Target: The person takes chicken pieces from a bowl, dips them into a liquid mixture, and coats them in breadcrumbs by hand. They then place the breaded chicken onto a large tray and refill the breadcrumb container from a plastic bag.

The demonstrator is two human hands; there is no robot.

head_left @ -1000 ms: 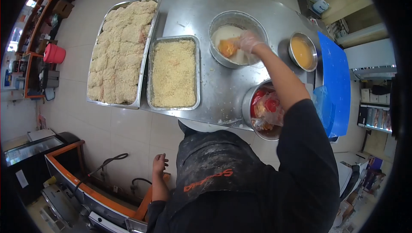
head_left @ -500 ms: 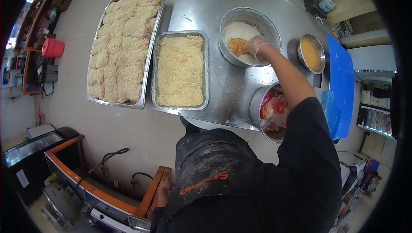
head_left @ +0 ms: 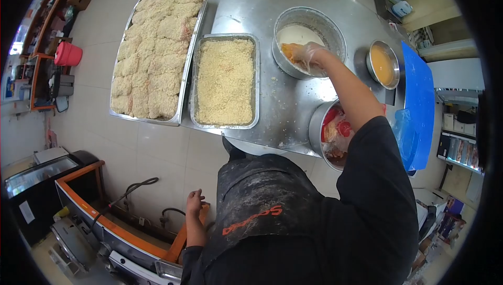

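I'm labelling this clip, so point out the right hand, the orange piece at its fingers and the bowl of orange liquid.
Right hand (head_left: 314, 56), head view: middle of the hand.
Orange piece (head_left: 292, 50), head view: its uncovered end.
Bowl (head_left: 395, 69), head view: bare inner wall.

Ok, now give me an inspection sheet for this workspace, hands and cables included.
Surface: steel table, specked along the near side.
Job's things: orange piece inside a pot with white contents; smaller tray of crumbs; larger tray of crumb-covered pieces; bowl of orange liquid; second pot, red and pale contents partly hidden.
Clutter: pale crumbs scattered on the table.
Hands: right hand, in a clear glove, holds the orange piece; left hand hangs beside the apron, seemingly empty.
Cables: black cable or hose, off the table.
Surroundings: pink container, far left.
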